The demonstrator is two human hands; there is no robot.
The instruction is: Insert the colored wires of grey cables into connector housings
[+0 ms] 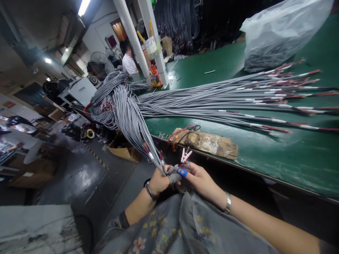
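A thick bundle of grey cables (pixel 185 100) lies across the green table (pixel 291 155) and droops over its near edge towards my lap. My left hand (pixel 158 182) is closed around the hanging cable ends, with a dark bracelet on its wrist. My right hand (pixel 199 179) pinches the same cable ends close by; a blue wrap covers one fingertip and a silver bangle sits on the wrist. A small pink clip (pixel 185 155) stands just above my fingers. The cable tips inside my fingers are partly hidden.
A worn cardboard piece (pixel 212 143) with red and black wires lies at the table's edge. A clear plastic bag (pixel 280 31) of parts sits far right. White posts (pixel 135 42) stand at the table's far end. Other people sit at the back left. An open carton (pixel 124 151) lies on the floor.
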